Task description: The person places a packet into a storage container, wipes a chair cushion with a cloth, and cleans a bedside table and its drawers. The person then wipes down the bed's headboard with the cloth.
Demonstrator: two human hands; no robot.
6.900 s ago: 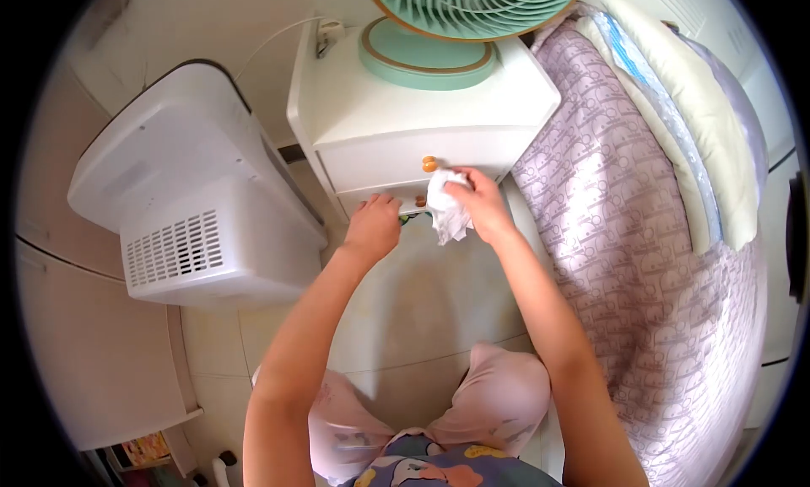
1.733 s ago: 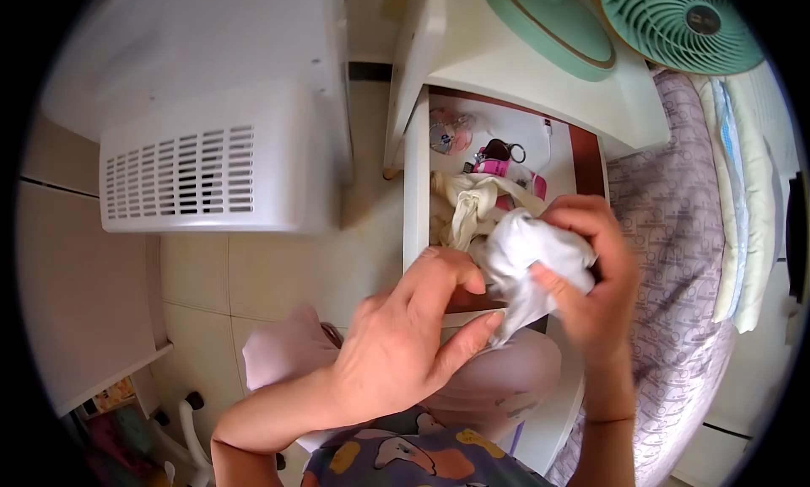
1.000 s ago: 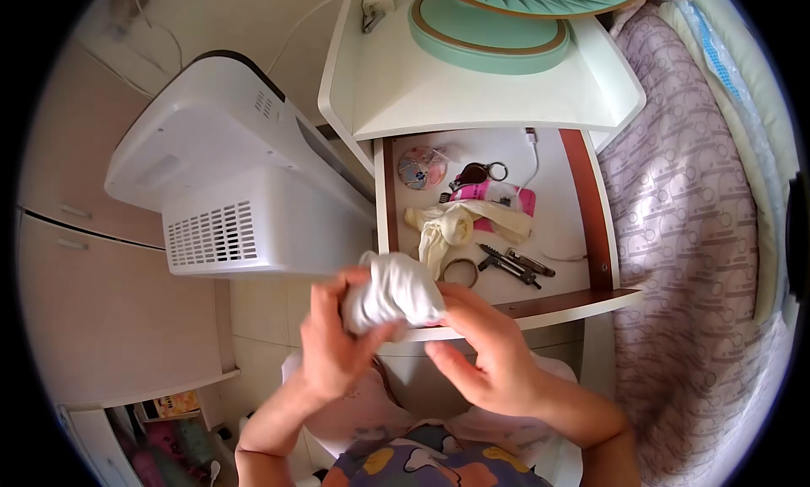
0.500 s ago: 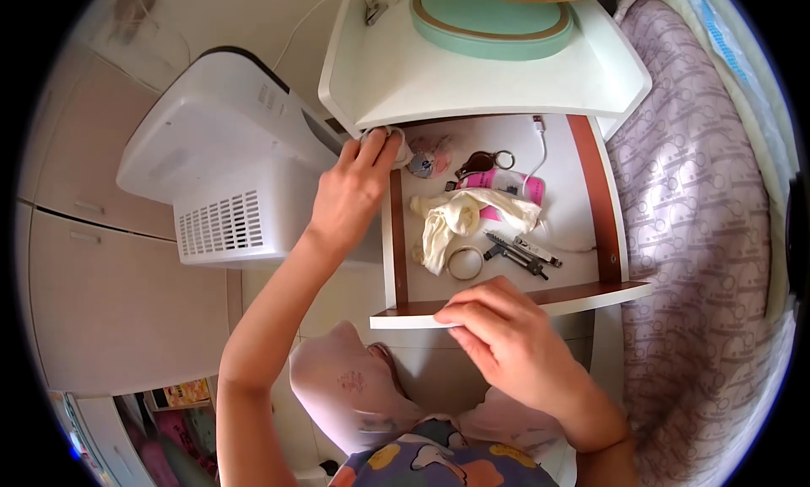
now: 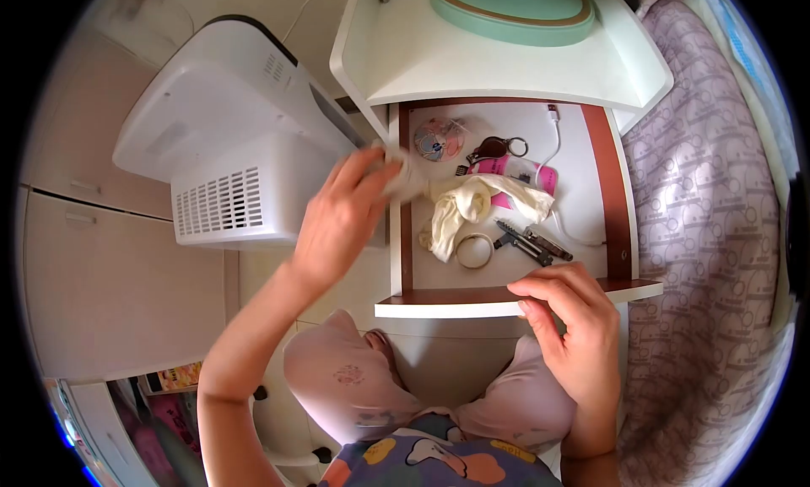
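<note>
An open drawer [image 5: 523,297] holds a cream cloth [image 5: 472,202], a ring-shaped band [image 5: 474,251], a dark compass-like tool [image 5: 523,242], a pink card [image 5: 547,179], a dark keyring item [image 5: 492,149], a round clear item [image 5: 439,139] and a white cable [image 5: 553,141]. At the drawer's left side, my left hand [image 5: 342,209] is closed on a white object [image 5: 407,173], blurred by motion. My right hand [image 5: 574,318] pinches the top edge of the drawer front, thumb outside and fingers over the rim.
Above the drawer, a white shelf [image 5: 506,78] bears a green oval box [image 5: 506,19]. A white appliance with a vent [image 5: 219,209] stands on the left. Patterned bedding [image 5: 700,234] lies along the right. Cabinets [image 5: 126,285] fill the far left.
My left hand has moved down and back from the drawer's rear left corner with the white object. My right hand has slid right along the drawer front. The view has shifted slightly.
</note>
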